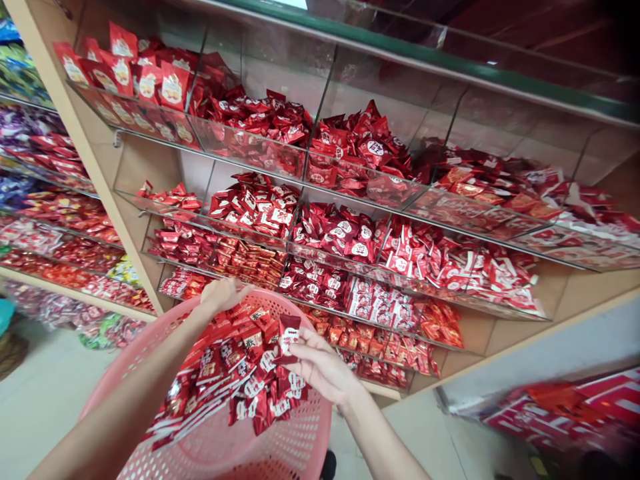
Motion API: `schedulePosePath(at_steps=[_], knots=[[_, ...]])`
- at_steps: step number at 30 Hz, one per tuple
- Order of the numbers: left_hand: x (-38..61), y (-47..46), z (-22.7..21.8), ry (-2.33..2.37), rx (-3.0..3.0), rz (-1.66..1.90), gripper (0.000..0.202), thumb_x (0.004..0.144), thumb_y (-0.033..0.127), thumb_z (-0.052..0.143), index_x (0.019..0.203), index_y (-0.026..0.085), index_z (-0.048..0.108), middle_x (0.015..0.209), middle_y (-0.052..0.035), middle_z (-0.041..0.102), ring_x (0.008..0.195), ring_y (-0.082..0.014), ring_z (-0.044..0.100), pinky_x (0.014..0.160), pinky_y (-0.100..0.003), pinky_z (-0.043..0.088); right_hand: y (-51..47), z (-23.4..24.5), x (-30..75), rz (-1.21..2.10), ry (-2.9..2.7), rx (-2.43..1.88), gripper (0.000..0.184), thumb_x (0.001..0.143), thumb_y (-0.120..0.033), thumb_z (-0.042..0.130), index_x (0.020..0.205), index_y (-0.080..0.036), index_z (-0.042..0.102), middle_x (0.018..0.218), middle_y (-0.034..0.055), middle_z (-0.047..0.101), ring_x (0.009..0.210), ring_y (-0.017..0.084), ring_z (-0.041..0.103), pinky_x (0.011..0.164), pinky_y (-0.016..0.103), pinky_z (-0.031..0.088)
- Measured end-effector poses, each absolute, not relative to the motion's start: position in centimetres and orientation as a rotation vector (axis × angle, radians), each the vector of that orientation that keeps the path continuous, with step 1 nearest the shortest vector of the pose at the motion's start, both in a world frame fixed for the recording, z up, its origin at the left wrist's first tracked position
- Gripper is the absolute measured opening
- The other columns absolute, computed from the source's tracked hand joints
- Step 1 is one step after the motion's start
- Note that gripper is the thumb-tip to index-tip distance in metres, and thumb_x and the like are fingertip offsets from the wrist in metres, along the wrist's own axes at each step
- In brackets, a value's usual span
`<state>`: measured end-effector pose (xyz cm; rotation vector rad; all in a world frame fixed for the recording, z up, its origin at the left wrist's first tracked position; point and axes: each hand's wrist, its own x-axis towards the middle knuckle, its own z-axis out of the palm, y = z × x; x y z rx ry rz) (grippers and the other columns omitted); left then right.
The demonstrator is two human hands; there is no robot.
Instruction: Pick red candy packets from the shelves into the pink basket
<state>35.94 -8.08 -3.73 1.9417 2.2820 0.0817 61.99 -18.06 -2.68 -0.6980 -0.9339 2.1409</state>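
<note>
A pink plastic basket [315,427] with perforated walls is below me, tilted, with many small red wrapped snack packets [250,367] inside. My left hand [225,295] is closed over its far rim, the fingertips partly hidden. Above the right side of the packets, my right hand [320,363] pinches a dark red snack packet [289,333] with a white label between thumb and fingers. Loose packets of the same dark red kind lie just beneath that hand, and rows of brighter red ones fill the basket's left part.
Straight ahead stands a wooden shelf unit [565,293] with clear-fronted bins full of red packets [360,143]. More shelves with colourful packets [40,133] are on the left. Red and white packaging [575,413] lies at the lower right, by the tiled floor [430,433].
</note>
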Motion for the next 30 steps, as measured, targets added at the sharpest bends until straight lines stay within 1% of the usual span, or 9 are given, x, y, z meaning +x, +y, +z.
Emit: schedulePosePath(at_steps=[5,10,13,15,18,20,22,26,30], knots=[[36.4,-8.0,-3.6,2.265,1.945,0.066,0.067,0.076,0.069,0.026,0.104,0.023,0.066,0.094,-0.0145,0.069,0.091,-0.0303,0.063,0.076,-0.036,0.046,-18.7,-2.8,61.6,2.061,-0.853,-0.728,0.030,0.063,-0.021,0.075,0.085,-0.018,0.056,0.087,-0.0004,0.064,0.078,0.012,0.061,0.074,0.027,0.050],[36.7,-7.9,-3.3,2.282,1.929,0.068,0.064,0.075,0.068,0.030,0.102,0.023,0.067,0.097,-0.0137,0.069,0.093,-0.0294,0.062,0.078,-0.034,0.045,-19.0,-3.9,61.3,1.936,-0.972,-0.851,0.029,0.064,-0.033,0.075,0.081,-0.017,0.056,0.080,-0.0005,0.062,0.075,0.012,0.059,0.072,0.027,0.047],[36.9,-7.8,-3.2,2.284,1.924,0.070,0.062,0.075,0.068,0.032,0.101,0.023,0.067,0.096,-0.0130,0.069,0.093,-0.0289,0.062,0.078,-0.034,0.045,-18.9,-5.1,61.3,1.771,-1.119,-1.002,0.035,0.059,-0.042,0.076,0.074,-0.016,0.057,0.074,-0.0006,0.062,0.073,0.013,0.058,0.070,0.025,0.045],[36.8,-7.7,-3.2,2.279,1.923,0.062,0.062,0.075,0.068,0.032,0.100,0.023,0.067,0.095,-0.0126,0.070,0.093,-0.0288,0.063,0.079,-0.034,0.044,-18.9,-5.8,61.3,1.729,-1.152,-1.049,0.040,0.056,-0.044,0.076,0.078,-0.017,0.058,0.075,-0.0007,0.062,0.072,0.014,0.058,0.064,0.024,0.045],[36.7,-7.5,-3.3,2.272,1.923,0.060,0.063,0.075,0.069,0.031,0.099,0.023,0.067,0.096,-0.0127,0.069,0.092,-0.0289,0.062,0.079,-0.035,0.044,-19.0,-6.3,61.6,1.818,-1.095,-1.042,0.047,0.057,-0.040,0.077,0.094,-0.020,0.057,0.081,-0.0010,0.063,0.068,0.012,0.059,0.055,0.021,0.044],[36.6,-7.4,-3.4,2.271,1.928,0.067,0.064,0.075,0.069,0.030,0.099,0.022,0.067,0.096,-0.0133,0.069,0.092,-0.0291,0.062,0.079,-0.035,0.044,-19.1,-6.3,62.0,1.920,-1.029,-1.000,0.050,0.058,-0.034,0.077,0.102,-0.022,0.055,0.085,-0.0015,0.063,0.069,0.011,0.060,0.056,0.020,0.046],[36.6,-7.3,-3.5,2.272,1.934,0.068,0.065,0.075,0.070,0.030,0.100,0.022,0.067,0.096,-0.0135,0.069,0.092,-0.0290,0.063,0.079,-0.035,0.045,-19.2,-6.3,62.6,2.002,-0.987,-0.942,0.047,0.061,-0.028,0.076,0.102,-0.022,0.054,0.087,-0.0018,0.063,0.072,0.010,0.061,0.062,0.021,0.049],[36.5,-7.2,-3.8,2.282,1.949,0.061,0.068,0.075,0.071,0.027,0.101,0.022,0.066,0.093,-0.0140,0.070,0.091,-0.0290,0.063,0.078,-0.035,0.046,-18.9,-6.5,63.6,2.040,-0.970,-0.915,0.037,0.063,-0.023,0.076,0.091,-0.019,0.053,0.081,-0.0023,0.063,0.070,0.009,0.062,0.070,0.024,0.051],[36.4,-7.1,-4.0,2.273,1.985,0.064,0.071,0.075,0.072,0.023,0.102,0.022,0.066,0.093,-0.0144,0.070,0.091,-0.0305,0.063,0.077,-0.037,0.047,-18.3,-6.3,64.5,2.007,-0.965,-0.937,0.042,0.062,-0.021,0.076,0.097,-0.022,0.052,0.085,-0.0026,0.063,0.074,0.011,0.064,0.072,0.028,0.052]])
